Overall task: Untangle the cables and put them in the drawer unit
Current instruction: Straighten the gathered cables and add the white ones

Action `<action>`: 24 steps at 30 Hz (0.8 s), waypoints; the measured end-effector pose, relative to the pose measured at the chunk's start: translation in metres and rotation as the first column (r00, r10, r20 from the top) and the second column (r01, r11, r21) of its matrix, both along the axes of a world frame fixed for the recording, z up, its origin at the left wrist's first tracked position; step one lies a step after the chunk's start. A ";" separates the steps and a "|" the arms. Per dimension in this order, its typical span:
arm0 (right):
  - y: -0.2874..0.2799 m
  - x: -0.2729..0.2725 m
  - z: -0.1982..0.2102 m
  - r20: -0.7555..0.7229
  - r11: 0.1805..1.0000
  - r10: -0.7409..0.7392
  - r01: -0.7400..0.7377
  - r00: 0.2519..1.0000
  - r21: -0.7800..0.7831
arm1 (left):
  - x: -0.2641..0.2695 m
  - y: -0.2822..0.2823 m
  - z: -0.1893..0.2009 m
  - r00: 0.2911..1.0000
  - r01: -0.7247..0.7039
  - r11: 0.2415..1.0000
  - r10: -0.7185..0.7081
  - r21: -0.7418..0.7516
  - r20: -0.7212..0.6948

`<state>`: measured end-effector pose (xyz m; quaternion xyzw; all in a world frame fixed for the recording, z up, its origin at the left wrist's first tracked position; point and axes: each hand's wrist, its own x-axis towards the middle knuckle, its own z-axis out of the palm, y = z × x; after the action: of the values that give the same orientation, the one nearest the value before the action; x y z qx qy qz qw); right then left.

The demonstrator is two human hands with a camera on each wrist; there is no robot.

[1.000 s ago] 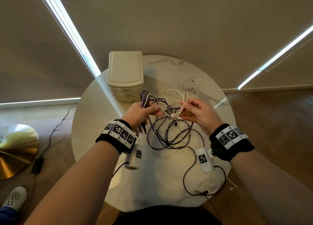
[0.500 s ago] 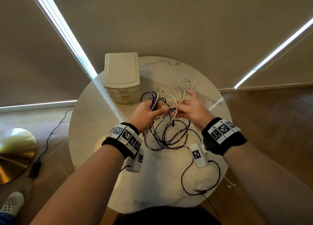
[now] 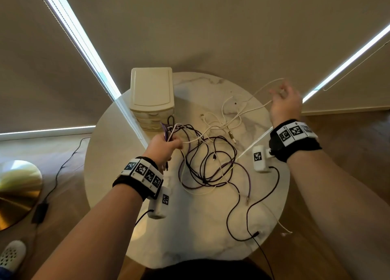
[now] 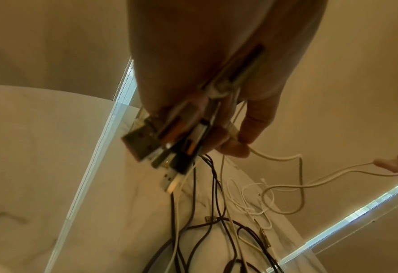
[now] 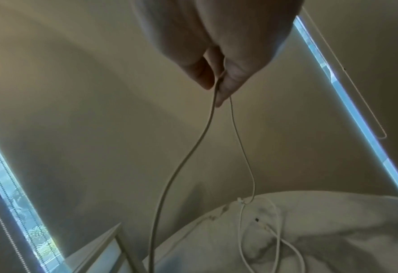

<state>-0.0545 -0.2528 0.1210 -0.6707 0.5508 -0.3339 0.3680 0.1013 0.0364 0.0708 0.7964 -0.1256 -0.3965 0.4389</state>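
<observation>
The left hand [image 3: 164,145] grips a bundle of cable plugs [image 4: 167,147] (blurred, uncountable); the right hand [image 3: 283,104] pinches a white cable [image 5: 184,162], its fingertips motion-smeared above the counter [image 3: 190,227].

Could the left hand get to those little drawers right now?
Probably not freely: the left hand sits just before the drawer unit with nothing between, but it grips a bundle of cable ends.

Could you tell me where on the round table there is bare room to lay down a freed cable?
Bare marble shows along the table's left edge, beside the left hand, and at the near edge below the tangled cables. The centre is crowded, and white cable loops fill the far right, toward the right hand.
</observation>
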 end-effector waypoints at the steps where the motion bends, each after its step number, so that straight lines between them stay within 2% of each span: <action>1: -0.002 -0.003 0.000 0.008 0.998 -0.014 0.015 1.000 -0.065 | 0.001 0.002 -0.001 1.000 0.027 0.999 -0.028 0.037 0.005; 3: -0.008 -0.007 -0.002 0.012 0.989 -0.040 0.041 0.999 -0.145 | 0.004 0.006 -0.006 0.999 0.011 0.993 -0.015 0.119 0.035; 4: -0.012 -0.009 -0.006 -0.054 0.992 -0.050 0.044 0.997 -0.118 | 0.006 0.008 -0.009 0.998 -0.036 0.989 0.027 0.143 0.060; 5: -0.014 -0.012 -0.011 -0.185 0.998 -0.035 0.025 0.982 -0.052 | 0.007 0.010 -0.010 0.994 -0.090 0.985 0.080 0.146 0.077; 6: -0.014 -0.015 -0.019 -0.363 0.997 0.037 -0.012 0.931 0.071 | 0.007 0.011 -0.010 0.988 -0.141 0.981 0.133 0.132 0.074; 7: -0.008 -0.017 -0.024 -0.529 0.969 0.191 -0.072 0.827 0.238 | 0.007 0.010 -0.009 0.983 -0.180 0.977 0.176 0.110 0.048; 8: 0.001 -0.019 -0.030 -0.625 0.908 0.376 -0.138 0.685 0.394 | 0.007 0.009 -0.008 0.978 -0.207 0.974 0.207 0.093 0.011; 9: 0.013 -0.020 -0.032 -0.679 0.852 0.509 -0.194 0.529 0.487 | 0.006 0.008 -0.007 0.975 -0.217 0.973 0.220 0.083 -0.027; 10: 0.024 -0.017 -0.036 -0.691 0.815 0.577 -0.252 0.435 0.522 | 0.005 0.005 -0.006 0.975 -0.207 0.976 0.212 0.070 -0.062; 11: 0.035 -0.014 -0.042 -0.670 0.794 0.608 -0.317 0.425 0.519 | 0.004 0.003 -0.006 0.977 -0.188 0.981 0.191 0.041 -0.091; 13: 0.061 0.000 -0.045 -0.589 0.775 0.627 -0.487 0.510 0.402 | 0.001 -0.004 -0.004 0.980 -0.149 0.988 0.140 -0.049 -0.142; 14: 0.074 0.009 -0.043 -0.515 0.712 0.690 -0.603 0.508 0.359 | 0.000 -0.009 -0.003 0.979 -0.134 0.985 0.114 -0.107 -0.170; 16: 0.102 0.027 -0.033 -0.355 0.511 0.845 -0.799 0.400 0.317 | -0.005 -0.017 0.003 0.973 -0.112 0.966 0.058 -0.232 -0.225; 17: 0.112 0.036 -0.027 -0.308 0.444 0.883 -0.843 0.354 0.303 | -0.007 -0.021 0.006 0.969 -0.110 0.955 0.041 -0.275 -0.243; 19: 0.119 0.045 -0.017 -0.282 0.435 0.889 -0.854 0.360 0.283 | -0.006 -0.023 0.012 0.964 -0.121 0.938 0.033 -0.326 -0.262; 22: 0.103 0.040 -0.006 -0.298 0.518 0.843 -0.825 0.449 0.225 | 0.004 -0.010 0.010 0.946 -0.141 0.930 0.025 -0.339 -0.324; 24: 0.094 0.032 0.006 -0.248 0.530 0.839 -0.831 0.484 0.171 | 0.012 0.002 0.006 0.902 -0.200 0.929 0.051 -0.311 -0.429</action>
<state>-0.0223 -0.1584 0.1270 -0.8903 0.2096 0.0001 0.4042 0.1132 0.0385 0.0772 0.6107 -0.0454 -0.4977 0.6142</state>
